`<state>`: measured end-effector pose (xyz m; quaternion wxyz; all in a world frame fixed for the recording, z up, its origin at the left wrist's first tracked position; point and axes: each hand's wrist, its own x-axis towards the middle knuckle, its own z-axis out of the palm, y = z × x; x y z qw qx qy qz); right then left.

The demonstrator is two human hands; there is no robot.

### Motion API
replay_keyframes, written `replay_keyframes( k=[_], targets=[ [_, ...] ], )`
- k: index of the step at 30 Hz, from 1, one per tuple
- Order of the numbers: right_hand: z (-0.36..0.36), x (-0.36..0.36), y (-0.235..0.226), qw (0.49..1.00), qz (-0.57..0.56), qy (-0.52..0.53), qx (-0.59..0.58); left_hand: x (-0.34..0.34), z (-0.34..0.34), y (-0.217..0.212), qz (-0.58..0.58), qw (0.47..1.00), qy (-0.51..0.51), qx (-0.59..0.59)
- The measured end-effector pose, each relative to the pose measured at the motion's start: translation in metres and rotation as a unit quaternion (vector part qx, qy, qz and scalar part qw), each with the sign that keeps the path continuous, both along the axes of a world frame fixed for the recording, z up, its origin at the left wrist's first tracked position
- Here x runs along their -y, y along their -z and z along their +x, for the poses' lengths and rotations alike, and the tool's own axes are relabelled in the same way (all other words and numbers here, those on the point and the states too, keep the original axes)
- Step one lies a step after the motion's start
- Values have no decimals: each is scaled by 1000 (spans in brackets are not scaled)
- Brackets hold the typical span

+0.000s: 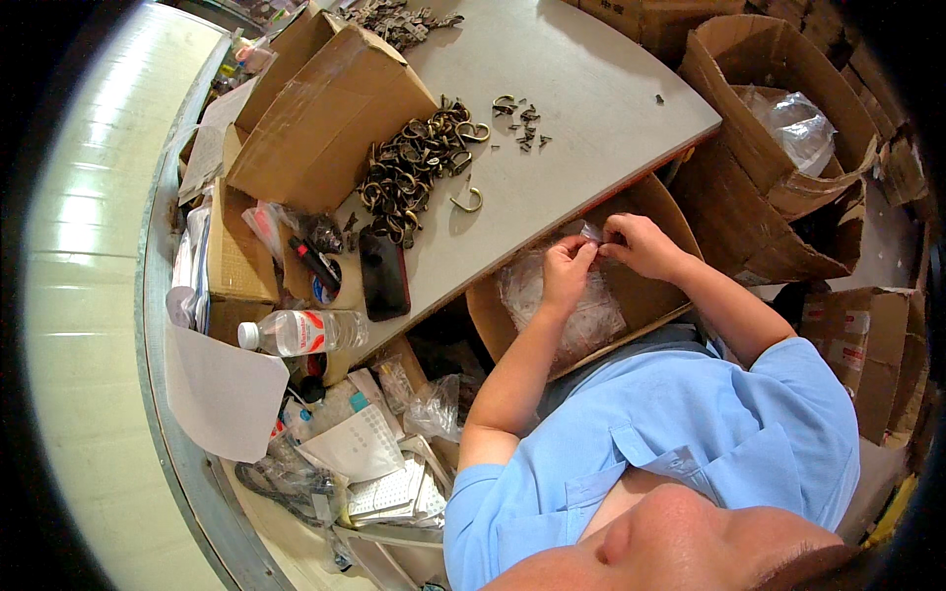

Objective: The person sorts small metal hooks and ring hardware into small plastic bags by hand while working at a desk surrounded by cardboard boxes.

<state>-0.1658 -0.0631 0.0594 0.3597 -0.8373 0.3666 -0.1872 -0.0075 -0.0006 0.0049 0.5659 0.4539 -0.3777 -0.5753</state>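
Over an open cardboard box (pixel 645 291) at my lap, my left hand (pixel 569 268) and my right hand (pixel 641 244) meet with fingers pinched. Between the fingertips shows a bit of a small clear plastic bag (pixel 591 231); whether anything is inside it is too small to tell. Clear plastic bags (pixel 586 320) lie piled in the box below my wrists. On the table beyond, a heap of curved bronze-coloured metal hooks (pixel 404 172) rests against a carton. One loose hook (pixel 473 201) lies nearer the table edge, and several small metal pieces (pixel 527 123) are scattered farther back.
A tilted carton (pixel 320 118) stands at the table's left, with a black phone (pixel 384 274) and a plastic bottle (pixel 305 333) nearby. More metal parts (pixel 399 22) lie at the far end. Open cartons (pixel 778 98) stand at the right. Papers (pixel 394 488) clutter the lower left.
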Motion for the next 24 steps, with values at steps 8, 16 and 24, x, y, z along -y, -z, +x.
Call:
replay_keyframes(
  k=[8, 16, 24],
  targets=[
    [2, -4, 3, 993, 10, 24, 116, 0, -7, -15, -5, 963, -43, 265],
    [4, -11, 3, 984, -179, -4, 9, -1, -12, -20, 31, 932, -61, 356],
    [-2, -14, -20, 952, -276, -130, -31, 2, 20, -7, 116, 988, 63, 78]
  ],
)
